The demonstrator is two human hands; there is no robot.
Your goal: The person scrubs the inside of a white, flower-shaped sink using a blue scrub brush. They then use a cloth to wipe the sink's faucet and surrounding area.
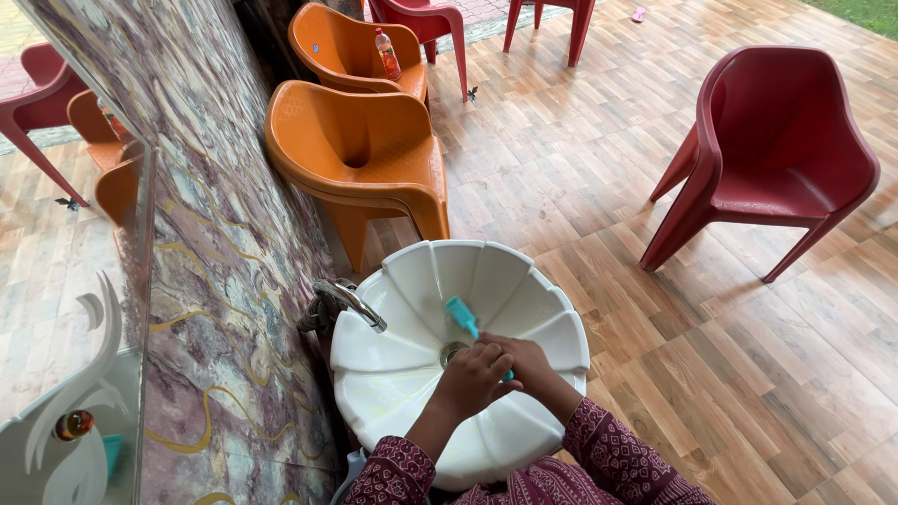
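Note:
Both my hands are together over the middle of a white scalloped wash basin (412, 281). A teal brush (461, 315) with its head pointing up and away sticks out from between them. My left hand (472, 379) is closed over the brush's lower handle, and my right hand (530, 363) wraps it from the right side. The drain (450, 352) shows just beyond my left fingers. A chrome tap (351, 302) reaches over the basin's left rim, a short way from the brush head. My sleeves are maroon with a small pattern.
A marbled wall (224, 234) with a mirror (56, 281) runs along the left. Two orange plastic chairs (360, 154) stand beyond the basin, one holding a bottle (387, 54). A dark red chair (776, 150) stands on the wooden floor to the right.

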